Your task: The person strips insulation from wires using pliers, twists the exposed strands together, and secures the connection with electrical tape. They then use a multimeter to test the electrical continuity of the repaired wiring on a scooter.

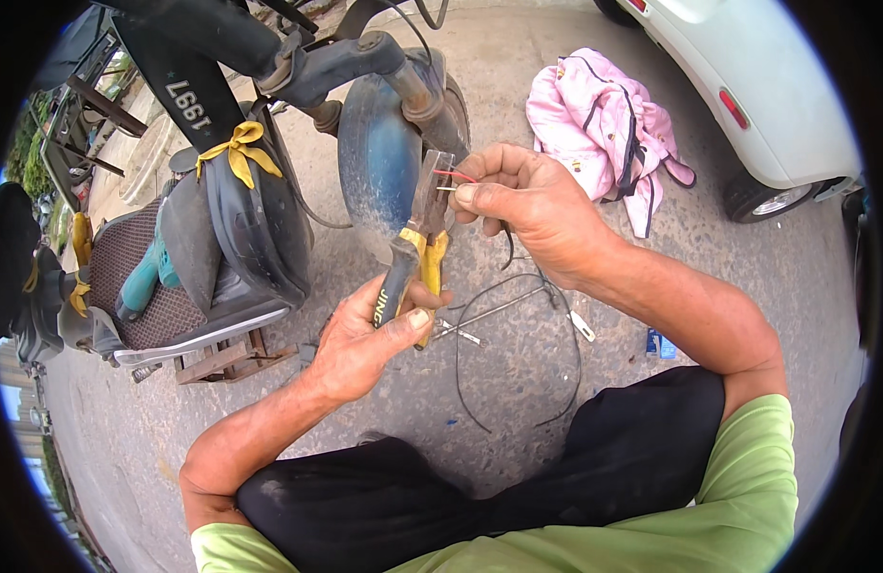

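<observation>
My R fingers [489, 201], shut in a fine pinch, hold a thin red wire [458, 176] and a pale strand [445, 188] at the head of the pliers [425, 212]; my L fingers [403, 332] wrap the handles. Whether the jaws bite wire, I can't tell. Best approach, IMO: strands straight, light squeeze, fingertips clear. Below, a blk cable loop [457, 358] lies on the ground; beyond, a blue fender [372, 143], w/ pink cloth [604, 124] to the R.

Worn metal tip [428, 199] on the pliers [409, 250] in the left hand [353, 334], smooth plastic handles [393, 277]. Plastic coating on the red wire [457, 176] in the right hand [529, 196]; beyond it, creased pink cloth [594, 124], glossy car [776, 91]. Below both, rough ground [518, 396].
</observation>
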